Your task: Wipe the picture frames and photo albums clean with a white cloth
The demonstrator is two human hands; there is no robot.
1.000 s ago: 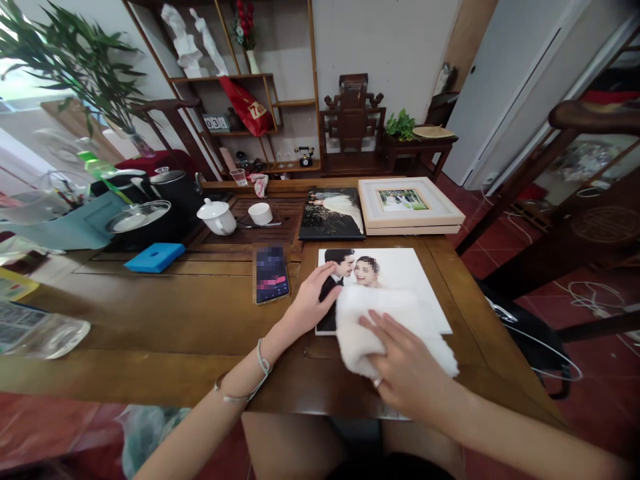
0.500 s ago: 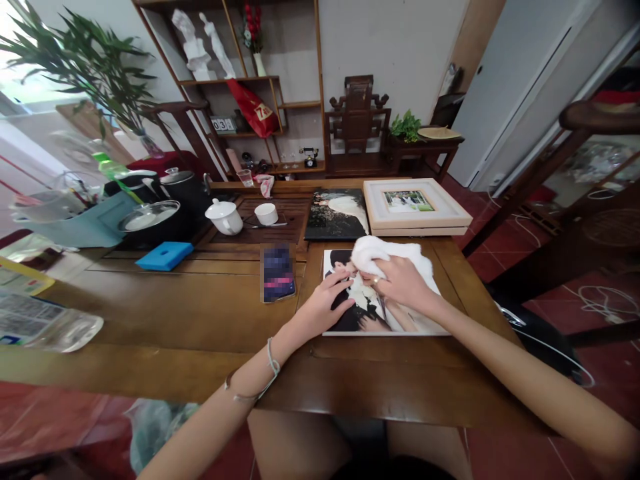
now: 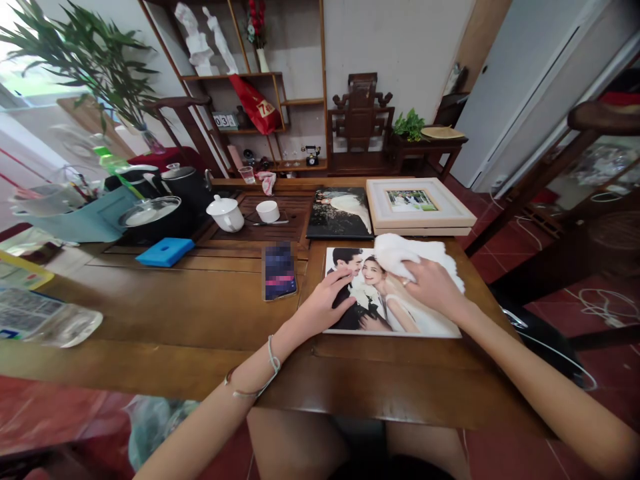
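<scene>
The grip of the right hand (image 3: 434, 290) is closed over a bunched white cloth (image 3: 397, 255), fingers curled into its folds and pressing it down on the upper right part of a large wedding photo print (image 3: 373, 303), which lies flat on the desk (image 3: 175, 313) just right of the frame's centre. The left hand (image 3: 324, 308) lies open, fingers spread and flat on the print's left edge, likely to keep the smooth board from sliding under the cloth's push. A phone (image 3: 280, 272) lies face up just left of the print, apart from it. Above the print in the frame, a dark photo print (image 3: 340, 213) and a pale framed photo (image 3: 419, 203) lie side by side, clear of the hands. A white teapot (image 3: 226, 215) and cup (image 3: 268, 211) sit further left on a wooden tray.
</scene>
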